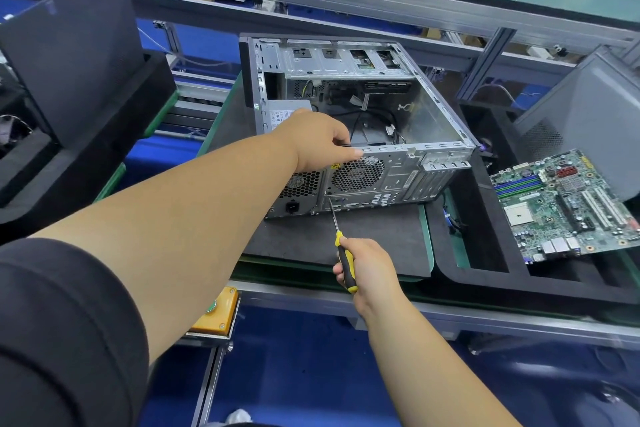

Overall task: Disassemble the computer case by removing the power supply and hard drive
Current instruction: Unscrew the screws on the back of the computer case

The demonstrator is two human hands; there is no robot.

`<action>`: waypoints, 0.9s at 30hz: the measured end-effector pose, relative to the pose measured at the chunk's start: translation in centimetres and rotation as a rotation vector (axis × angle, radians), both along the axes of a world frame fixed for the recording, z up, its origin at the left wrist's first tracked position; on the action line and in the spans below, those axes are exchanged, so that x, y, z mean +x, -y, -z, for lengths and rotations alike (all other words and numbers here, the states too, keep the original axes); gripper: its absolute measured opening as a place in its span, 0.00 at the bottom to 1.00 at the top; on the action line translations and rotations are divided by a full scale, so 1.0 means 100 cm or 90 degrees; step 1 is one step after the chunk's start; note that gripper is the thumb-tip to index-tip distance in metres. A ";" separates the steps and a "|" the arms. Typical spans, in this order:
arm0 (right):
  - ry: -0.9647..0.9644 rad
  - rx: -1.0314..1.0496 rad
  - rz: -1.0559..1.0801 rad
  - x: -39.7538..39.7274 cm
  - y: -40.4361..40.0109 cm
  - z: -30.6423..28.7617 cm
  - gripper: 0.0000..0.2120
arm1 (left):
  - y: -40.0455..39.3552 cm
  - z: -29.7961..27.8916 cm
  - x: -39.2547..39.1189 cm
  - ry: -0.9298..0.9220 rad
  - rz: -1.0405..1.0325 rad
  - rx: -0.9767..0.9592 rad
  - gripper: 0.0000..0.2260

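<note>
An open silver computer case [433, 121] lies on its side on a black mat, rear panel facing me. The grey power supply [285, 113] sits in its near-left corner, partly hidden by my left hand [320, 140], which grips the top edge of the rear panel above the fan grille [358, 173]. My right hand [369, 269] holds a yellow-and-black screwdriver [344, 260], whose tip touches the rear panel just below the grille. Drive bays [346, 61] run along the far side of the case. Loose black cables lie inside.
A green motherboard [568, 204] leans in a black foam tray [485, 253] at the right. A grey side panel [588, 121] stands behind it. A dark panel [72, 52] stands in a foam holder at the left. A yellow button box [216, 314] hangs off the bench's front rail.
</note>
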State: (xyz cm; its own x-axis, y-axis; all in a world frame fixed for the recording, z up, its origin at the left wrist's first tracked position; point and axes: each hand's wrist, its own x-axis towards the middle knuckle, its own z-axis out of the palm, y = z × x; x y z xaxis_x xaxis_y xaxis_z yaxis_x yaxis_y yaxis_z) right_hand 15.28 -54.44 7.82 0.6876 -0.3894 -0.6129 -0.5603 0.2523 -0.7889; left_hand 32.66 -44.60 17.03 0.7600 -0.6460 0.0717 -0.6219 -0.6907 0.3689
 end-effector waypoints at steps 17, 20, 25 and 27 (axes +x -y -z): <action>-0.005 0.207 0.005 -0.002 0.001 -0.005 0.16 | 0.000 -0.001 0.000 -0.025 -0.002 0.012 0.17; -0.027 0.196 -0.002 0.000 0.003 -0.006 0.16 | 0.000 0.000 0.000 -0.028 -0.002 0.013 0.16; -0.008 0.059 -0.032 0.001 0.004 -0.001 0.10 | -0.001 0.000 -0.001 -0.023 -0.001 0.007 0.15; 0.026 -0.071 -0.071 -0.001 0.003 0.000 0.11 | 0.000 -0.001 -0.001 -0.022 0.001 0.010 0.15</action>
